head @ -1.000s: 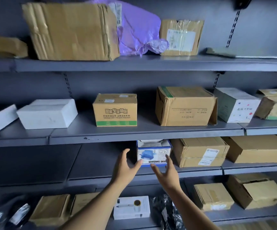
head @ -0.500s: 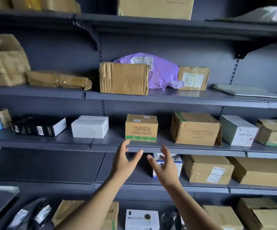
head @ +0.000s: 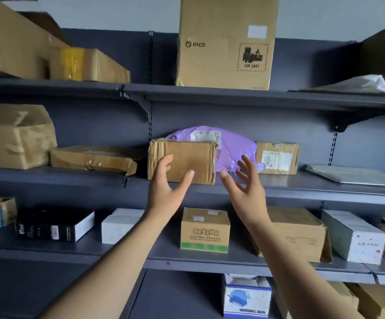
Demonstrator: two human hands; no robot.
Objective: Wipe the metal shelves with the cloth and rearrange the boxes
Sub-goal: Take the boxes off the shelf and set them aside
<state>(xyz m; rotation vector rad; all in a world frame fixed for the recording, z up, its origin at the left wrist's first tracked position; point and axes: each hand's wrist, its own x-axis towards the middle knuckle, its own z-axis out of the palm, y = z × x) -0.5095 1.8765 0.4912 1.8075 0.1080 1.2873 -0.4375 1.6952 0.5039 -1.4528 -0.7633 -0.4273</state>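
Head view: nearest you, your left hand point(head: 164, 189) and right hand point(head: 244, 187) are both raised with fingers spread and hold nothing. At twelve o'clock from them the creased, taped cardboard box point(head: 187, 157) sits on the metal shelf point(head: 302, 183). I cannot tell whether your left fingers touch its face. It looks light but soft-cornered, so clasp its short sides at nine and three o'clock. Behind it, at one o'clock, lies a slippery-looking purple mailer bag point(head: 230, 148).

A storeroom: dark metal wall shelves point(head: 256, 97) crowded with taped cardboard boxes point(head: 226, 42) and mailer bags point(head: 230, 146).
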